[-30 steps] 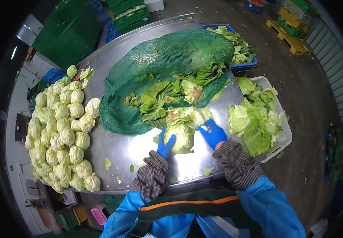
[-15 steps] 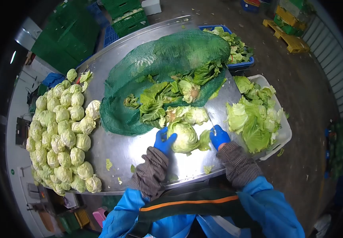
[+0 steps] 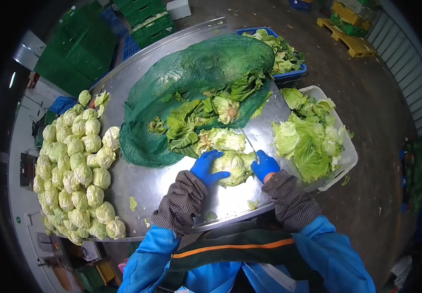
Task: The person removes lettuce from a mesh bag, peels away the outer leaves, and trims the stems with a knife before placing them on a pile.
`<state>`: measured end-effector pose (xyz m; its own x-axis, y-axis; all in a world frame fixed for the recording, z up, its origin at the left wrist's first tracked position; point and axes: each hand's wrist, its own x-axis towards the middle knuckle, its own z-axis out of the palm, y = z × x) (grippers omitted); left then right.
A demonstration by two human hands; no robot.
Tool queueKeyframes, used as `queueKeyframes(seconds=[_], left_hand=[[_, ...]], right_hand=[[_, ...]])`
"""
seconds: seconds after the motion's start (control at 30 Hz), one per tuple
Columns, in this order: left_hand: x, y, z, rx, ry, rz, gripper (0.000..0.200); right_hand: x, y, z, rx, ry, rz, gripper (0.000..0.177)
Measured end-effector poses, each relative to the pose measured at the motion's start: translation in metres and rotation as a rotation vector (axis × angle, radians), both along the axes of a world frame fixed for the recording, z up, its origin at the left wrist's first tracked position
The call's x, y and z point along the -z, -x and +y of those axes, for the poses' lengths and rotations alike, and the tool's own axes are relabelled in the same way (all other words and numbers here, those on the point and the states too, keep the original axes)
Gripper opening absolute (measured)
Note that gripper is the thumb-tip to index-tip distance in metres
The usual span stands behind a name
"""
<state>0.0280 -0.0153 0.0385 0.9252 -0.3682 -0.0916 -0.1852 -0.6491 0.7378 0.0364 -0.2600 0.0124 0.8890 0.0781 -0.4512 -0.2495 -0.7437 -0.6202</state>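
Observation:
A pale green cabbage head (image 3: 233,170) rests on the metal table near its front edge. My left hand (image 3: 207,167), in a blue glove, grips its left side with the thumb lying across the front. Over on its right, my right hand (image 3: 264,166), also gloved in blue, is closed around a knife (image 3: 249,140) whose thin blade points up and away. That hand is against the cabbage's outer leaf. Just behind lies another trimmed piece of cabbage (image 3: 228,139) with a brownish end. A green mesh sack (image 3: 191,73) holding untrimmed cabbages and leaves spreads beyond it.
Many trimmed cabbages (image 3: 76,171) are piled along the table's left side. To the right stands a white crate (image 3: 350,156) of loose leaves. A blue crate (image 3: 291,75) of leaves is at the back right. Leaf scraps (image 3: 133,203) dot the metal table (image 3: 157,195).
My left hand has slid further over the cabbage. My right hand has moved in against its right side, the knife now plainer to see. The cabbage has turned a little.

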Motion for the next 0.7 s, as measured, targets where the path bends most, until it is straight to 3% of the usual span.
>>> queueKeyframes(seconds=[0.17,0.2,0.3,0.33,0.4,0.43,0.5,0.53,0.7], left_hand=[[0.020,0.020,-0.017,-0.357,0.132,0.044,0.078],[0.022,0.026,-0.020,-0.451,0.161,0.086,0.078],[0.022,0.041,-0.014,-0.570,0.125,0.452,0.079],[0.035,0.047,-0.011,-0.559,0.163,0.496,0.091],[0.001,0.052,-0.022,-0.412,-0.080,0.019,0.099],[-0.012,0.050,-0.025,-0.327,-0.197,-0.219,0.103],[-0.014,0.031,-0.026,-0.074,-0.117,-0.284,0.100],[-0.001,0.022,-0.024,-0.013,-0.048,-0.212,0.095],[0.018,0.002,-0.016,-0.025,0.100,0.002,0.079]], right_hand=[[0.037,-0.019,-0.003,0.153,0.064,-0.142,0.032],[0.070,-0.029,-0.017,0.162,0.069,-0.218,0.029],[0.056,-0.041,-0.045,0.239,0.080,-0.173,0.040],[0.028,-0.034,-0.041,0.203,-0.039,-0.185,0.054],[0.012,-0.019,-0.019,0.118,-0.139,-0.291,0.075],[-0.004,-0.007,-0.008,0.042,-0.126,-0.248,0.081],[-0.058,0.016,0.007,-0.133,-0.113,-0.026,0.094],[-0.037,0.026,0.011,-0.129,-0.089,-0.181,0.085],[-0.001,0.017,0.003,-0.106,-0.148,-0.105,0.056]])
